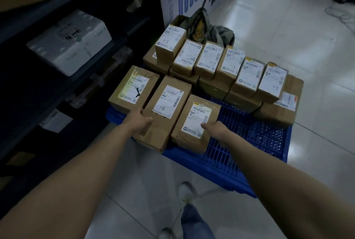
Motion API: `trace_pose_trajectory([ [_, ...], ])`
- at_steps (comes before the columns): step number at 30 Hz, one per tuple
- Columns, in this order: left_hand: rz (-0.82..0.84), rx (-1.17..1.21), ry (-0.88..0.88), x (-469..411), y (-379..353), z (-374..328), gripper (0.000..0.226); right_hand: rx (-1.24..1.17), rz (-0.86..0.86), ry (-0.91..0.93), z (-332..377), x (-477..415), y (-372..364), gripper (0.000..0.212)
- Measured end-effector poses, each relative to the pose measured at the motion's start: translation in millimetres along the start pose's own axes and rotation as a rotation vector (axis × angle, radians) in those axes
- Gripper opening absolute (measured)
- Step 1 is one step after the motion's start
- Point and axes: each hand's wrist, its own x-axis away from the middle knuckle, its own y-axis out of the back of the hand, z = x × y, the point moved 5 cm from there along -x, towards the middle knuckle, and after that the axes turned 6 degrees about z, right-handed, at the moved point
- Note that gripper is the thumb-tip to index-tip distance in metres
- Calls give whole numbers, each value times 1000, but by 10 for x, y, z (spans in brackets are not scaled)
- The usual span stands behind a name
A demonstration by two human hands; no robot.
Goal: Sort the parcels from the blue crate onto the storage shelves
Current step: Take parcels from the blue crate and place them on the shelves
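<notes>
Parcels sit stacked on the blue crate (240, 142) on the floor, beside dark shelves (67, 2). Left hand (143, 121) grips the left edge of the parcel marked 1-8 (167, 104), thumb on top. Right hand (216, 126) clasps the right edge of the neighbouring front parcel (194, 121); its fingers are hidden and probably wrap the side.

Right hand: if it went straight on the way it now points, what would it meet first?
The right hand points up and left across the nearest parcel on the blue crate. It would meet that parcel's top first. It may already touch it, as depth is unclear.
</notes>
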Motion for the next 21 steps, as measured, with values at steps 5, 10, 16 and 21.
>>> trace_pose_trajectory([
  [5,43,-2,30,-295,-56,27,71,-227,108,-112,-171,-317,-29,66],
  [10,124,137,87,-435,-148,153,79,-374,207,-155,-377,-605,-95,102],
  [16,97,350,98,-349,-280,291,99,-528,154,-126,-317,-417,-136,54],
  [21,50,391,33,-103,-292,283,92,-606,113,-63,-425,-365,-95,90],
])
